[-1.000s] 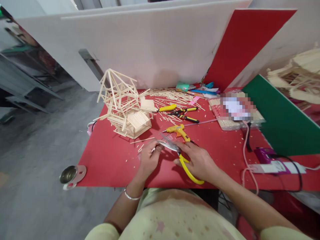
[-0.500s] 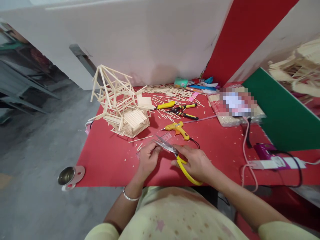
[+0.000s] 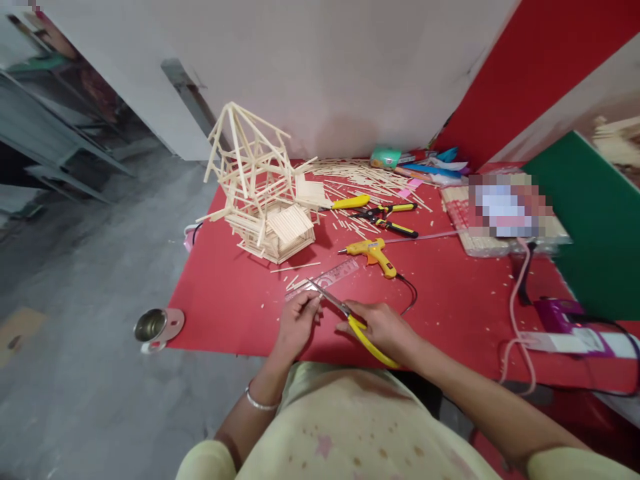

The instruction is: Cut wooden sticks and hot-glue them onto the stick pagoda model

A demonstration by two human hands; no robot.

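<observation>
My right grip (image 3: 385, 328) is closed through the yellow handles of the scissors (image 3: 334, 301), held over the near part of the red bench (image 3: 230, 300). The blades point at the ruler (image 3: 327, 277). My left grip (image 3: 295, 323) is pinched closed at the blade tips; what it pinches is too small to tell. The glue gun (image 3: 373, 252) lies just beyond.

surface (image 3: 225, 313): red | far left: stick house (image 3: 260, 200) | back: loose sticks (image 3: 360, 177), tape roll (image 3: 385, 158) | middle: pliers (image 3: 393, 220), glue gun (image 3: 373, 252), ruler (image 3: 330, 277) just nearer | right: stick packet (image 3: 480, 245), power strip (image 3: 570, 341) | floor (image 3: 75, 387): metal cup (image 3: 150, 325) by left corner
</observation>
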